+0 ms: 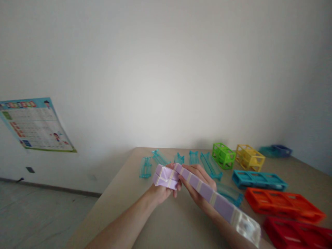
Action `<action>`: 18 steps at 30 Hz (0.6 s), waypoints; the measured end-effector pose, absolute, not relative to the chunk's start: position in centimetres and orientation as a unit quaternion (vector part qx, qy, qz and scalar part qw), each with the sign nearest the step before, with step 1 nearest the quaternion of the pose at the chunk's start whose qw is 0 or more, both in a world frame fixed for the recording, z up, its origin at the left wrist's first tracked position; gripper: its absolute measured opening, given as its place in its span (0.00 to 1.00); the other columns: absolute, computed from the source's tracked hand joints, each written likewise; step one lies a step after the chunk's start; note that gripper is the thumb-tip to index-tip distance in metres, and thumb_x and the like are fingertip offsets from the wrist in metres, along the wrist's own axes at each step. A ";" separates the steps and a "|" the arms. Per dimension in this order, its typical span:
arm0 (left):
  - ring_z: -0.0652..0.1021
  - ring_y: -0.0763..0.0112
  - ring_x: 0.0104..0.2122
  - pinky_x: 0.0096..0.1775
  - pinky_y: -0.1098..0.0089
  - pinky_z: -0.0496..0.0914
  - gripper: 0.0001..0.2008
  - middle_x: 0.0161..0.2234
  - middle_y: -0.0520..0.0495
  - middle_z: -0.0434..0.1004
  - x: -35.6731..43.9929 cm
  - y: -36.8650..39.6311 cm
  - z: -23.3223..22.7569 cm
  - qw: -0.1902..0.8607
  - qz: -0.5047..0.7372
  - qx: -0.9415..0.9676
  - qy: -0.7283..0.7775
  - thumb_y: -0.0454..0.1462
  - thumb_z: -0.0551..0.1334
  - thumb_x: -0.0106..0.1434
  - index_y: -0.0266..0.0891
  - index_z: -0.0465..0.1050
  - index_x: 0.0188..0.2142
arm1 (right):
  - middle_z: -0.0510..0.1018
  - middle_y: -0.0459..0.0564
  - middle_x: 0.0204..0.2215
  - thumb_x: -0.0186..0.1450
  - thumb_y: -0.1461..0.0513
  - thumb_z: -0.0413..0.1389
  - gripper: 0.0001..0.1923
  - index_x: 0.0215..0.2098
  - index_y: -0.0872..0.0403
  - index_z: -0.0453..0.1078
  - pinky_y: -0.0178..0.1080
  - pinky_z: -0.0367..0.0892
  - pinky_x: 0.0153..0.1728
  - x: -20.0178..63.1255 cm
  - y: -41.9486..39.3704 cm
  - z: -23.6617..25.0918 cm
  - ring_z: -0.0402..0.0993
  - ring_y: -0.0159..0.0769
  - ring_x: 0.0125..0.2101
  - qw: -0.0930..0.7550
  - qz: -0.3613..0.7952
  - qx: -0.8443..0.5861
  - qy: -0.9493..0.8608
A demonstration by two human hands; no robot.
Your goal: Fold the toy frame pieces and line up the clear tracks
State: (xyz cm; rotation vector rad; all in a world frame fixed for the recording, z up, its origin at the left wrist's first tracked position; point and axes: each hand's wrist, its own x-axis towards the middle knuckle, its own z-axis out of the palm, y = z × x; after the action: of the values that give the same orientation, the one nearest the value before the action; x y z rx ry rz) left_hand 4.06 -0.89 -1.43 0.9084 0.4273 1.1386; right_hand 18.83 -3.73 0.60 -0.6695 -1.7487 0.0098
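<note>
Folding long lilac segmented plastic strip (207,193): left hand (162,192) clamps folded end, right hand (199,185) grips middle; next fold needs firm pinch.

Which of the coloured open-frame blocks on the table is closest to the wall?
The yellow frame block, beside the green one; the teal, orange and red frames lie nearer the person.

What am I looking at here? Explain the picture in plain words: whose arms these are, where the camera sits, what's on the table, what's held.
The camera sits on a person's head, looking down at their own bare arms. The left hand and right hand together grip a long lilac block strip above a beige table. On the table lie clear teal track pieces and open frames: green, yellow, teal, orange, red. A poster hangs on the wall.
</note>
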 end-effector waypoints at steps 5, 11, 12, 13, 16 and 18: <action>0.73 0.73 0.15 0.09 0.79 0.63 0.16 0.21 0.50 0.72 4.5 -1.0 -1.8 0.720 0.532 0.404 0.188 0.48 0.59 0.62 0.36 0.67 0.32 | 0.78 0.51 0.36 0.65 0.62 0.57 0.12 0.47 0.47 0.70 0.44 0.72 0.36 18.6 -3.9 0.4 0.75 0.42 0.36 0.603 0.021 -0.310 -0.734; 0.70 0.75 0.12 0.09 0.79 0.61 0.19 0.17 0.50 0.70 4.2 -1.0 -1.4 0.741 0.497 0.417 0.175 0.49 0.57 0.63 0.33 0.70 0.32 | 0.74 0.53 0.39 0.66 0.62 0.53 0.10 0.47 0.49 0.69 0.46 0.69 0.41 19.2 -3.8 0.8 0.71 0.44 0.40 0.587 0.094 -0.277 -0.755; 0.69 0.75 0.11 0.09 0.80 0.60 0.20 0.17 0.48 0.70 4.0 -1.1 -1.2 0.754 0.477 0.419 0.170 0.50 0.57 0.62 0.32 0.70 0.32 | 0.74 0.54 0.40 0.67 0.62 0.52 0.11 0.47 0.49 0.68 0.47 0.67 0.43 19.4 -3.6 0.8 0.70 0.45 0.42 0.582 0.100 -0.268 -0.761; 0.68 0.76 0.11 0.09 0.80 0.59 0.21 0.17 0.47 0.71 3.8 -1.2 -1.1 0.770 0.457 0.415 0.163 0.50 0.57 0.62 0.31 0.71 0.33 | 0.73 0.54 0.40 0.67 0.61 0.51 0.11 0.47 0.49 0.68 0.47 0.66 0.43 19.5 -3.4 0.6 0.69 0.45 0.42 0.580 0.104 -0.262 -0.764; 0.70 0.77 0.13 0.11 0.82 0.58 0.22 0.18 0.46 0.72 3.4 -1.4 -1.1 0.827 0.414 0.348 0.154 0.52 0.59 0.61 0.31 0.72 0.34 | 0.72 0.54 0.39 0.68 0.60 0.49 0.11 0.48 0.50 0.66 0.47 0.64 0.44 19.7 -3.0 0.3 0.68 0.44 0.42 0.585 0.117 -0.258 -0.760; 0.70 0.78 0.15 0.12 0.83 0.60 0.20 0.18 0.49 0.71 3.3 -1.3 -1.2 0.845 0.413 0.299 0.161 0.50 0.60 0.61 0.33 0.71 0.30 | 0.71 0.55 0.40 0.69 0.59 0.47 0.11 0.47 0.50 0.66 0.46 0.64 0.43 19.8 -3.0 0.2 0.67 0.44 0.42 0.582 0.121 -0.256 -0.762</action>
State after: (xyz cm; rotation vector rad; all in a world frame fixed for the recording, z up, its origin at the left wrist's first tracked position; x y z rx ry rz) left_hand 3.27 -1.34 -1.20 0.6300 0.3392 0.8711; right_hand 19.80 -3.02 0.17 -0.5971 -1.7803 0.2817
